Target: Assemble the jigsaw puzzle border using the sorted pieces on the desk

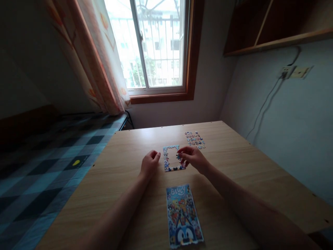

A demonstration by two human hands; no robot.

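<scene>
A jigsaw puzzle border (pixel 165 163) lies on the table, joined into an upright rectangle with bare wood showing inside it. My right hand (pixel 192 158) reaches over its right side, thumb and fingers pinched on a small dark puzzle piece (pixel 178 156). Part of that side is hidden under the hand. My left hand (pixel 150 162) rests on the table just left of the border, fingers curled and thumb against them; whatever is in them, if anything, is hidden. Loose puzzle pieces (pixel 194 137) lie in rows beyond my right hand. Nearer me is a colourful Bluey picture sheet (pixel 183 215).
The light wooden table (pixel 130 208) reaches toward a window (pixel 161 52) with a curtain (pixel 88 52). A bed with a checked cover (pixel 52 163) stands on the left. On the right wall are a shelf (pixel 278 43) and a socket (pixel 299 72) with a hanging cable.
</scene>
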